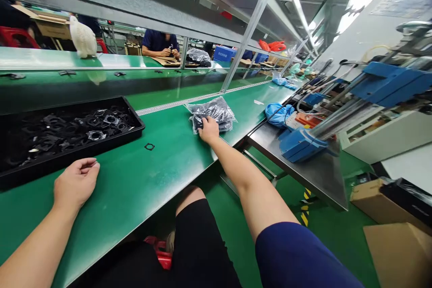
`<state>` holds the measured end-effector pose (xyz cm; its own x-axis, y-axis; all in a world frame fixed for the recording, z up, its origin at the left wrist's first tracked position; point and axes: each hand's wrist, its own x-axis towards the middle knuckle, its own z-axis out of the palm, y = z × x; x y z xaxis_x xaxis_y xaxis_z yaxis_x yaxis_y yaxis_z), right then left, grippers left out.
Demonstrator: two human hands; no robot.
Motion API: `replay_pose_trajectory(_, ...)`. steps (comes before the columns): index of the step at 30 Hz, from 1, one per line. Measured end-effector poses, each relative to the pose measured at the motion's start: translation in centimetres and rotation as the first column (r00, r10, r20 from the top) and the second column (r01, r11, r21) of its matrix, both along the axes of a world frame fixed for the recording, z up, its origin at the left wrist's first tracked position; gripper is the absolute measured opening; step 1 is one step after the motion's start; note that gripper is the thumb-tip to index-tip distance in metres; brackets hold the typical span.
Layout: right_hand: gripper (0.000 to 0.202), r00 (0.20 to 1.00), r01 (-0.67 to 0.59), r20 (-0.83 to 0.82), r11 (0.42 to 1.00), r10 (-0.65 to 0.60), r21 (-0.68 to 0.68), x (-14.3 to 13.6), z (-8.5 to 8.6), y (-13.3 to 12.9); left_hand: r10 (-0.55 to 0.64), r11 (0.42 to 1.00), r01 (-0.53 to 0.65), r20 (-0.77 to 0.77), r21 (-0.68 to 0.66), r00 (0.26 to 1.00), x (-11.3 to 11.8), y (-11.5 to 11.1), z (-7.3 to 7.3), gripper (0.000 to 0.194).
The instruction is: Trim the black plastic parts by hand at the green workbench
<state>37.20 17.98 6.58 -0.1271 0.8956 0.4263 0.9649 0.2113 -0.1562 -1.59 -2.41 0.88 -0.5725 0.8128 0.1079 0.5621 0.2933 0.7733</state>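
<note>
My right hand (209,130) reaches out to a clear plastic bag (218,110) of dark parts lying on the green bench (168,171). Its fingers are curled on the bag's near left side, and the fingertips are partly hidden. My left hand (76,183) rests on the bench by the near edge of a black tray (137,129). Those fingers are curled in toward the thumb, and nothing shows between them. Inside the tray lie many loose black plastic parts (96,135). A single black ring-like part (149,146) lies on the bench between the tray and the bag.
A metal upright (248,36) stands behind the bag, under an overhead shelf. To the right is a steel table (303,175) with a blue press-like machine (302,144) and blue cloth (279,114). Cardboard boxes (388,200) sit lower right. Across the bench a co-worker (160,45) handles something small.
</note>
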Motion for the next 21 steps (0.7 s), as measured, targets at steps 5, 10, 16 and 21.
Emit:
replay_pose_trajectory(5, 0.029, 0.977, -0.211, 0.014, 0.977, 0.212, -0.019, -4.0, -0.3, -0.6, 0.033, 0.999, -0.034, -0.027, -0.033, 0.999, 1.1, -0.1, 1.4, 0.035)
replay_pose_trajectory(10, 0.037, 0.898, -0.437, -0.016, 0.890, 0.439, -0.126, -12.0, -3.6, -4.8, 0.012, 0.995, -0.026, -0.154, -0.092, 0.988, 1.3, 0.0, 1.7, 0.031)
replay_pose_trajectory(16, 0.031, 0.836, -0.547, -0.106, 0.803, 0.538, -0.238, -15.9, -4.7, -7.6, -0.179, 0.972, 0.089, -0.439, -0.218, 0.881, 2.5, 0.1, 2.0, 0.039)
replay_pose_trajectory(21, 0.029, 0.826, -0.544, -0.331, 0.800, 0.456, -0.255, -15.9, -4.4, -8.2, -0.229, 0.969, 0.139, -0.541, -0.204, 0.809, 4.3, 0.7, 1.6, 0.041)
